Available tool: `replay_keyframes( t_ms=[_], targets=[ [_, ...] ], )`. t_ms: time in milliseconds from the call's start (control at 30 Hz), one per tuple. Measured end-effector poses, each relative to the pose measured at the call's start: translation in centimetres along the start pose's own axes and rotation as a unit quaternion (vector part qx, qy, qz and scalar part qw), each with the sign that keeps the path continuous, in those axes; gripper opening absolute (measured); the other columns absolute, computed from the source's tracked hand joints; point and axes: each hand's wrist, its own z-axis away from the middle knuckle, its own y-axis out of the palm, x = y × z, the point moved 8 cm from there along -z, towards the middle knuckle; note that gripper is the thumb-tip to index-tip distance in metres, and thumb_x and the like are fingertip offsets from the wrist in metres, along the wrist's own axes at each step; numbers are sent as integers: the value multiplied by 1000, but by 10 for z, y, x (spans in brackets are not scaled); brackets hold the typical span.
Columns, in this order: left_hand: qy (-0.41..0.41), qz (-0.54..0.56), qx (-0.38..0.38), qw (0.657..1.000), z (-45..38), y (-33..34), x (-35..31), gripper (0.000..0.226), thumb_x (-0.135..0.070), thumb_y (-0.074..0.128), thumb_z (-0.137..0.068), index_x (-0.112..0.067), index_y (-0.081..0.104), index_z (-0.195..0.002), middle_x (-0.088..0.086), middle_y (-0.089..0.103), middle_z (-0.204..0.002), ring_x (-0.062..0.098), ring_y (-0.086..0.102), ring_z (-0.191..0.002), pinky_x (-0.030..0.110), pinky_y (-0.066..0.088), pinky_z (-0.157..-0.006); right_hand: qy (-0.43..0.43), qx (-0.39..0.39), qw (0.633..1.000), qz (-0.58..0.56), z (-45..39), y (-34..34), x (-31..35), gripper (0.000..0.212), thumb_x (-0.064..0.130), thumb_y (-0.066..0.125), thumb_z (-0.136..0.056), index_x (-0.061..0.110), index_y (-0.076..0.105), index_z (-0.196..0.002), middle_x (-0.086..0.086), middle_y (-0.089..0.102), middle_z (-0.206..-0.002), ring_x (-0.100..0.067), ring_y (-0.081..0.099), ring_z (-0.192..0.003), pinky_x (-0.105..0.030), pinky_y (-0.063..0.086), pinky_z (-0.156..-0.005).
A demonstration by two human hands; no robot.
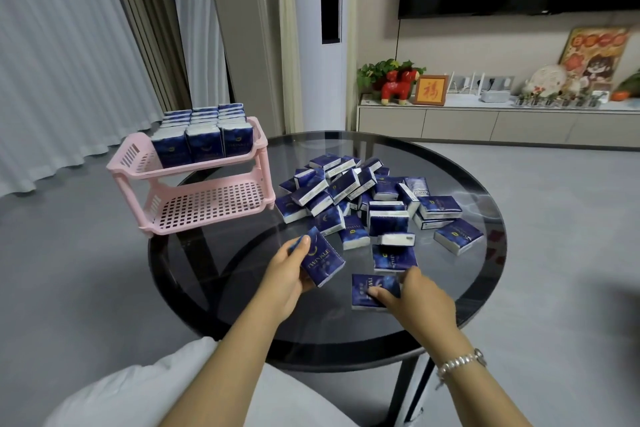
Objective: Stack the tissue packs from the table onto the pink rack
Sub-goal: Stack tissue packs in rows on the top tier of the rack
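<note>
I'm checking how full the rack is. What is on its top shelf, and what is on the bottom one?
The top shelf of the pink rack holds upright blue tissue packs in three rows; packs behind the front ones are mostly hidden. The bottom shelf shows only bare grid.

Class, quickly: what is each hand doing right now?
Left hand: grips a tissue pack, lifted.
Right hand: fingers pinch another pack lying on the table.
</note>
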Motion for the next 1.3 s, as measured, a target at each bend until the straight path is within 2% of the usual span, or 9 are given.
replay_keyframes(
  t_ms=[133, 300, 533, 667, 800, 900, 1033, 1167, 1300],
  targets=[
    [-52, 16, 7, 999, 1, 2, 12, 31, -18, 49, -98, -1, 49, -123, 23, 62, -116, 40, 61, -107, 50, 51, -85, 1, 28, 998, -50, -3, 8, 0, 56, 67, 57, -75, 17, 49, -98, 0, 60, -97, -17, 57, -84, -29, 45, -63],
    [-37, -9, 18, 999, 3, 0, 16, 32, -3, 56, -91, -7, 49, -123, 9, 67, -106, 19, 66, -84, 32, 56, -66, -24, 34, 990, -135, -2, 9, 7, 51, 53, 65, -78, 17, 46, -108, 2, 54, -101, -18, 54, -92, -26, 40, -68],
    [56, -104, -16, 993, 0, -15, -3, 24, -12, 61, -90, -10, 64, -114, 6, 72, -106, 17, 68, -91, 30, 53, -80, -62, 2, 931, -359, -2, 4, 17, 27, 22, 71, -81, 23, 55, -102, 15, 60, -92, -4, 57, -87, -6, 42, -60],
    [86, -147, -4, 985, 1, -13, -5, 23, -14, 58, -93, -11, 66, -114, 0, 74, -101, 14, 69, -93, 30, 53, -84, -110, 9, 901, -420, -17, -4, 32, 28, 14, 71, -81, 23, 66, -107, 7, 69, -103, -6, 64, -95, -20, 49, -80],
    [79, -161, 23, 984, -2, -6, -1, 25, -24, 55, -95, -18, 66, -117, 0, 73, -106, 18, 68, -102, 41, 51, -96, -130, 20, 871, -474, -28, -7, 53, 22, 8, 70, -81, 22, 67, -97, 0, 72, -97, -18, 67, -91, -29, 55, -79],
    [64, -128, 69, 987, 0, 3, 2, 31, -38, 57, -90, -22, 65, -115, 1, 72, -111, 19, 66, -107, 42, 48, -99, -160, -4, 879, -449, -34, -7, 65, 24, 14, 72, -80, 32, 68, -94, 7, 71, -94, -19, 65, -88, -33, 55, -77],
    [50, -119, 127, 983, 2, 12, 7, 47, -34, 68, -79, -19, 58, -123, 3, 68, -119, 17, 63, -112, 37, 47, -99, -200, -28, 895, -398, -36, -8, 74, 28, 21, 75, -77, 35, 68, -100, 14, 64, -93, 3, 56, -85, -12, 40, -74],
    [39, -117, 104, 987, -2, 9, 12, 33, -15, 63, -89, -17, 57, -121, 4, 68, -118, 17, 64, -108, 37, 48, -98, -213, -31, 919, -332, -41, -8, 72, 28, 28, 66, -84, 28, 68, -112, 9, 60, -100, -5, 52, -96, -5, 36, -75],
    [28, -110, 78, 991, -6, 5, 15, 20, -21, 59, -92, -21, 61, -111, 3, 71, -109, 17, 66, -101, 43, 47, -101, -204, -143, 949, -192, -44, -36, 42, 29, 33, 65, -84, 24, 68, -112, 8, 60, -100, -12, 42, -98, -15, 29, -76]
  ],
)
